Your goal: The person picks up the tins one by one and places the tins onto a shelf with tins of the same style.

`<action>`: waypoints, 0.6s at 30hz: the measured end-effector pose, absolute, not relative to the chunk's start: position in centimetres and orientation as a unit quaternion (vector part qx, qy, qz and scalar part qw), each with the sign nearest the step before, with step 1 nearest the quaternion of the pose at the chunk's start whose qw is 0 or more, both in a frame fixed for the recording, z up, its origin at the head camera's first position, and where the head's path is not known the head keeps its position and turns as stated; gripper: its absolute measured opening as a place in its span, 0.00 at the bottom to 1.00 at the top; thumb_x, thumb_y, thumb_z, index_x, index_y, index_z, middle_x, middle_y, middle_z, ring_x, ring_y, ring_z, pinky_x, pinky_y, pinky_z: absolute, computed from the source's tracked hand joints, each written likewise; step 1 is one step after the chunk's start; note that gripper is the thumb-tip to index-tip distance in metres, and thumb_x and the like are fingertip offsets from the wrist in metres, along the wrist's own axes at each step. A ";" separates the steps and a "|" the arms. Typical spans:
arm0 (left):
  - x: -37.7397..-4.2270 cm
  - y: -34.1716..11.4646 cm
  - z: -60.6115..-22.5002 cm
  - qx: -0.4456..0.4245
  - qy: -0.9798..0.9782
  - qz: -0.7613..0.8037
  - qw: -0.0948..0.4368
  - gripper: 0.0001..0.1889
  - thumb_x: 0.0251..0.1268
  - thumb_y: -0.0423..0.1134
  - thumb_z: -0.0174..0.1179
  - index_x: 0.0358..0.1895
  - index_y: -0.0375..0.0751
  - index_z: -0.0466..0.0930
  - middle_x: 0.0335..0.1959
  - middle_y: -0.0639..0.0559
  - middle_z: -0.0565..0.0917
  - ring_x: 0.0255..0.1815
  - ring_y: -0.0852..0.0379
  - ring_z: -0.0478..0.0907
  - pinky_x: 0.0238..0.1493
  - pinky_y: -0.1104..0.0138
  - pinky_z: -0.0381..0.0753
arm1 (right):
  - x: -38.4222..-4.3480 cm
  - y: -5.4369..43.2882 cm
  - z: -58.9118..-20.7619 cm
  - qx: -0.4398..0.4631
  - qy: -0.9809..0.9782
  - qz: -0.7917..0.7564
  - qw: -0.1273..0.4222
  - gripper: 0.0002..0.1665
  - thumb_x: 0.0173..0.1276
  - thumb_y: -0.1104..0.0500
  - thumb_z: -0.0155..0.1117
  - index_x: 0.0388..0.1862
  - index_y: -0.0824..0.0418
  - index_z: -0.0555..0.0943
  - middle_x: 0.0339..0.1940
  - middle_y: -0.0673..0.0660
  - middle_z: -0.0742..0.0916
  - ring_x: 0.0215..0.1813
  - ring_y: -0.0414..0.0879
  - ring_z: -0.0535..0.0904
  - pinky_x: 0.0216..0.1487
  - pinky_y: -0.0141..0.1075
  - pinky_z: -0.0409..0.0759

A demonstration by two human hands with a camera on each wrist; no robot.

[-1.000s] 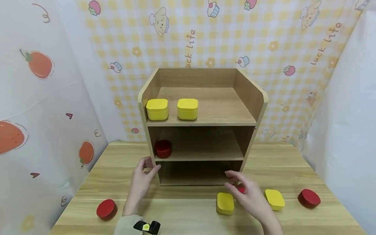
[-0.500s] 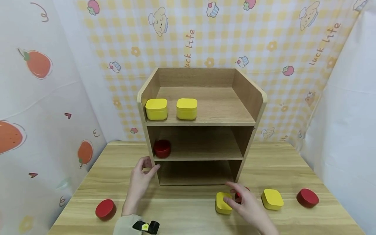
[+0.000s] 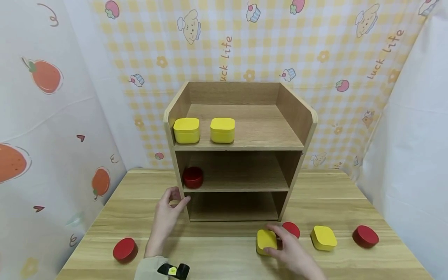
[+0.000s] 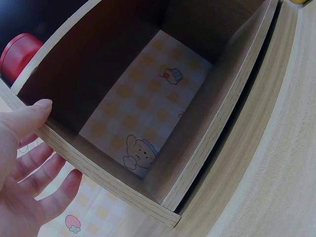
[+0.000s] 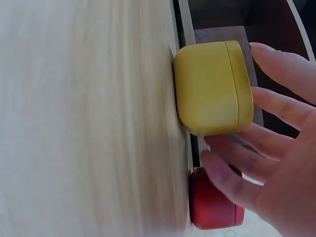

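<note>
Fingers of the right hand [image 3: 289,251] stand apart from thumb, yellow box [image 3: 265,242] partly between them.

Reaches in from the lower edge of the head view. Stretches a bare left hand [image 3: 167,213] forward from a pale-sleeved left forearm [image 3: 149,269], pinching between an extended thumb [image 4: 27,120] and loosely bent fingers [image 4: 43,177]. Slants a bare right hand [image 3: 292,251] inward from a bare right forearm [image 3: 313,270], parting thumb and index finger in a rounded C, spreading all five digits.
</note>
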State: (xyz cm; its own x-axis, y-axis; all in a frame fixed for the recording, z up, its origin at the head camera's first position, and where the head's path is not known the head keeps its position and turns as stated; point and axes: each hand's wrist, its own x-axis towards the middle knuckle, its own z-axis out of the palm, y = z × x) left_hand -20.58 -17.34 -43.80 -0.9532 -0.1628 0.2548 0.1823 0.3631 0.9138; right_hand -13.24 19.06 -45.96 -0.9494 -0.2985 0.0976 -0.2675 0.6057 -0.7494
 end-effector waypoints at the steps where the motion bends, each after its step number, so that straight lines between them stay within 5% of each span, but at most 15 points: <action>1: -20.6 -17.3 -43.8 -0.006 -0.811 -0.564 0.154 0.21 0.62 0.42 0.69 0.54 0.40 0.74 0.44 0.46 0.77 0.48 0.55 0.74 0.43 0.72 0.79 | -13.2 19.0 -46.0 -0.158 0.896 -0.414 0.024 0.38 0.57 0.53 0.76 0.63 0.64 0.73 0.56 0.57 0.80 0.50 0.50 0.77 0.52 0.41 0.78; 18: -20.5 -17.5 -43.8 -0.013 -0.810 -0.566 0.152 0.21 0.63 0.44 0.68 0.55 0.41 0.74 0.45 0.46 0.77 0.49 0.56 0.73 0.44 0.73 0.79 | -13.3 18.5 -46.3 -0.142 0.916 -0.371 0.057 0.44 0.52 0.54 0.79 0.65 0.65 0.72 0.59 0.60 0.80 0.56 0.54 0.76 0.58 0.57 0.73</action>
